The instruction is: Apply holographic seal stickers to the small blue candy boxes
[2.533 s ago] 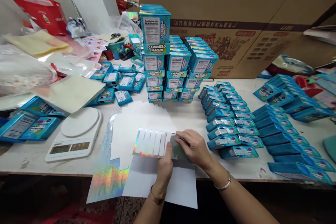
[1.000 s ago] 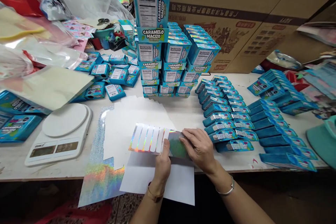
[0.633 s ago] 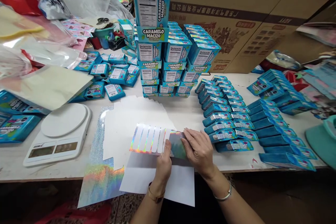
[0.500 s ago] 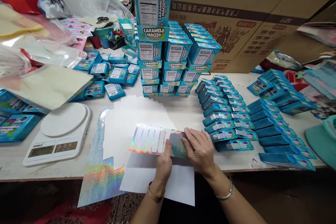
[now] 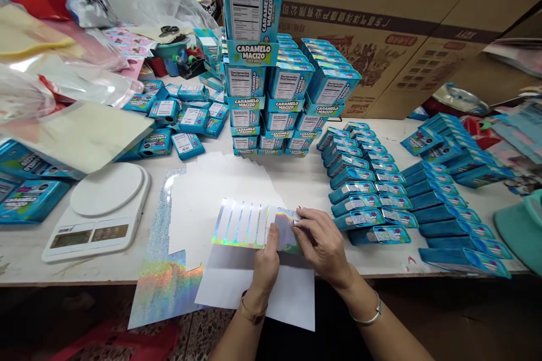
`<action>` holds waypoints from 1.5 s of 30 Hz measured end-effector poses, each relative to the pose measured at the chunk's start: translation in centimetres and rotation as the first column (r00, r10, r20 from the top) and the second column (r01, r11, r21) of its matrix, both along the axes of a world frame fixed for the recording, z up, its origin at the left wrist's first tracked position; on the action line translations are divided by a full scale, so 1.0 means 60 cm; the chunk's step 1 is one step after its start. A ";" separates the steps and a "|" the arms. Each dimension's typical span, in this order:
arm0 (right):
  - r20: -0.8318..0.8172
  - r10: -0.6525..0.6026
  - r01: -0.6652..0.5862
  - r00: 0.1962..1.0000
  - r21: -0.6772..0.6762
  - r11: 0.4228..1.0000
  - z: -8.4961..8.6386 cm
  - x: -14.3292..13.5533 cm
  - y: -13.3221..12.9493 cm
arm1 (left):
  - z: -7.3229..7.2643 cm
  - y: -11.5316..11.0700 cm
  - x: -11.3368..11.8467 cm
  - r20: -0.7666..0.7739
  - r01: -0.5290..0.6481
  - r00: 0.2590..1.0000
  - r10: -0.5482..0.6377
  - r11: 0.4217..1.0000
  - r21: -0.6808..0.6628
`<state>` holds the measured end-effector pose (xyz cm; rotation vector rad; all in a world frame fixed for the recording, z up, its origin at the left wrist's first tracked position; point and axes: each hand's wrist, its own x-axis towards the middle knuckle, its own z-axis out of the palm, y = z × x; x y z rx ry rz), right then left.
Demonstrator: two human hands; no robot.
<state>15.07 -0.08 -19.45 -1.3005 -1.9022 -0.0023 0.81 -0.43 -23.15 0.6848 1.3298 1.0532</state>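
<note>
A holographic sticker sheet [image 5: 243, 221] with narrow white strips is held tilted above the table's front edge. My left hand [image 5: 267, 254] grips its lower middle, thumb on top and the other fingers hidden underneath. At the sheet's right end my right hand [image 5: 324, 242] is closed, thumb and fingertips pinching near the upper corner. A small pale edge shows by those fingertips; whether it is a lifted piece I cannot tell. Below lies a white sheet [image 5: 254, 287] overhanging the table edge, beside a fanned pile of white sheets [image 5: 199, 203] and a shiny holographic sheet [image 5: 165, 293].
A white kitchen scale [image 5: 105, 189] sits at left, near loose blue candy tins [image 5: 188, 145]. Stacked boxes of tins [image 5: 252, 53] rise at the back before a large cardboard box [image 5: 381, 28]. Rows of tins [image 5: 359, 189] stand at right, with a teal container [image 5: 520, 231] beyond.
My right fingers have curled in more at the sheet's right end, and the sheet has tilted slightly, changing its reflections. The whole view has shifted a little; my left hand keeps its grip.
</note>
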 end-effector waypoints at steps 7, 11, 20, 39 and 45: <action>0.250 0.067 -0.021 0.966 -0.185 0.983 0.031 -0.013 0.035 | -0.002 0.001 0.003 -0.010 0.050 0.999 -0.050 0.998 0.036; 0.386 0.054 0.002 0.921 -0.143 0.990 0.030 -0.024 0.033 | -0.009 0.002 0.008 0.024 0.003 1.000 -0.007 0.990 0.144; 0.401 -0.045 0.058 0.915 -0.020 0.998 0.021 -0.032 -0.010 | 0.007 0.001 0.006 0.031 0.067 0.997 -0.070 0.994 0.092; 0.497 0.102 -0.157 0.862 0.071 0.985 0.021 -0.007 0.080 | 0.007 0.004 0.004 0.050 -0.005 0.999 0.000 0.995 0.099; 0.538 0.161 -0.249 0.828 0.095 0.964 0.023 -0.004 0.088 | 0.002 0.007 0.005 0.105 -0.048 0.994 0.032 0.987 0.153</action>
